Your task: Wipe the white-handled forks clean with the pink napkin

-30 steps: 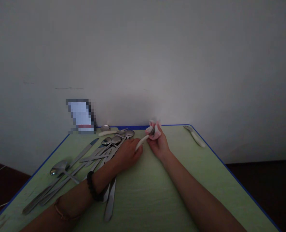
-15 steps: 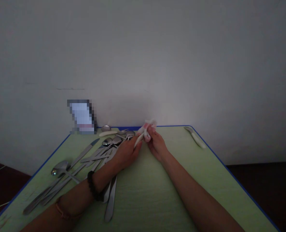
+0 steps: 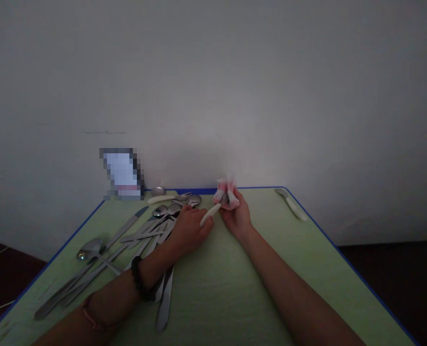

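Observation:
My left hand (image 3: pixel 190 228) is closed round the cream handle of a piece of cutlery (image 3: pixel 211 214). Its metal end lies in a crumpled white and pink cloth (image 3: pixel 230 199), so I cannot tell which kind it is. The cloth rests in my right hand (image 3: pixel 239 218), whose fingers curl up around it. Both hands are over the far middle of the table. Beside and under my left forearm spreads a loose pile of metal cutlery, with several spoons (image 3: pixel 173 209) and a cream-handled fork (image 3: pixel 163 198) at its far end.
Alone at the far right of the green table (image 3: pixel 227 298) lies another cream-handled fork (image 3: pixel 291 204). A blurred phone-like screen (image 3: pixel 122 173) leans against the wall (image 3: pixel 271 96) at the back left. Near the left edge are a large spoon (image 3: pixel 91 247) and a knife (image 3: pixel 127 226).
The cloth, earlier folded tightly over the utensil, is now spread open in my right hand. More of the cream handle shows, and my left hand has tilted slightly.

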`<state>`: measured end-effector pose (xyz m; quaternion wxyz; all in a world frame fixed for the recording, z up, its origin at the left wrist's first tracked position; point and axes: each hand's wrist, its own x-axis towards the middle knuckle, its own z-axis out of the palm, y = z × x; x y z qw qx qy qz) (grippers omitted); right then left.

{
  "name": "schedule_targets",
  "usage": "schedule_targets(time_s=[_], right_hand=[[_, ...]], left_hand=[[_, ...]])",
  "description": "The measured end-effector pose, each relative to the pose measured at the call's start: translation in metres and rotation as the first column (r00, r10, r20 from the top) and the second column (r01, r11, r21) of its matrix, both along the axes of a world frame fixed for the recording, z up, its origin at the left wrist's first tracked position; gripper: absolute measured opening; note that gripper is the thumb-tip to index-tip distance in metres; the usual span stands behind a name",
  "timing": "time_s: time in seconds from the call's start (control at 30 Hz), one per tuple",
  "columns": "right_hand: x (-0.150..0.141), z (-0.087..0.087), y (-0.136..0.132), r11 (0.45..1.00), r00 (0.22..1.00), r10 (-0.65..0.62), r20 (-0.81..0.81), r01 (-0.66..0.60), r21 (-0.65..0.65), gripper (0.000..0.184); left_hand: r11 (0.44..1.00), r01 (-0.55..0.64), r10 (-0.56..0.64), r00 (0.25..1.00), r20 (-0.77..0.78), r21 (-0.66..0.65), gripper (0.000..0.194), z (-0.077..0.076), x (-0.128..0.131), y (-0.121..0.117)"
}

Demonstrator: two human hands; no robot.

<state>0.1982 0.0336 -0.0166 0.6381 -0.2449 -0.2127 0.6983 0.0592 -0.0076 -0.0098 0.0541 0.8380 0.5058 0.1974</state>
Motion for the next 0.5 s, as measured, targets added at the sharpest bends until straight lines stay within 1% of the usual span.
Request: schedule_targets(time_s=[0.07, 0.13, 0.23, 0.4, 0.5], right_hand=[[-0.0006, 0.0009, -0.0009, 0.999, 0.999, 0.021, 0.035, -0.022, 0.027, 0.02], [-0.0005, 0.0014, -0.0014, 0.998, 0.998, 0.042, 0.049, -0.044, 0.048, 0.023], [0.0, 0.0014, -0.002, 0.997, 0.997, 0.05, 0.053, -0.053, 0.049, 0.026], [-0.0005, 0.0009, -0.0035, 0.996, 0.991, 0.07, 0.111, -0.076, 0.049, 0.035], [-0.0011, 0.0001, -0.003, 0.997, 0.992, 0.061, 0.11, -0.066, 0.042, 0.035]], left_hand=[[1.0, -0.011, 0.011, 1.0, -0.001, -0.002, 0.033, 0.0, 0.0004, 0.0003], [1.0, -0.022, 0.022, 1.0, 0.002, -0.008, 0.035, 0.0002, 0.0007, 0.0004], [0.999, -0.037, 0.037, 0.999, 0.014, -0.016, 0.036, 0.0003, 0.0004, 0.0003], [0.999, -0.041, 0.042, 0.998, 0.056, -0.024, 0.035, -0.0001, -0.0011, 0.0002], [0.999, -0.036, 0.039, 0.995, 0.089, -0.036, 0.036, -0.0005, -0.0018, 0.0002]])
